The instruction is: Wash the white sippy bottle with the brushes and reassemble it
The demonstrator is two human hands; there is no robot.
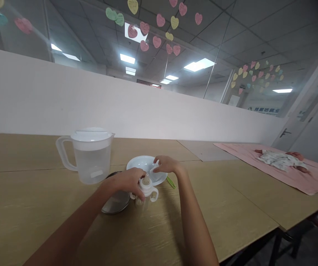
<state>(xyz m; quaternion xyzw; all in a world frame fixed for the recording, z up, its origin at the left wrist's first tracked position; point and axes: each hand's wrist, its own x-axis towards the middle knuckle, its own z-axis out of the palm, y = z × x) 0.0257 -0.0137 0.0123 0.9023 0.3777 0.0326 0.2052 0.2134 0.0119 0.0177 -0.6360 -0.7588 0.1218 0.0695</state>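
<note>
My left hand grips a clear baby bottle from its left side. The bottle stands upright, with a pale teat on top, a white collar and two white side handles. Just behind it, over a white bowl, my right hand pinches a small whitish, cap-like piece; its exact shape is hard to make out against the bowl. Under my left wrist a round metal tray lies partly hidden. A green-handled tool pokes out at the bowl's right side, its other end out of sight.
A lidded translucent pitcher stands at the left, holding what looks like water. On the right, a baby doll in patterned clothes lies on a pink cloth. A low white wall with glass above borders the wooden table.
</note>
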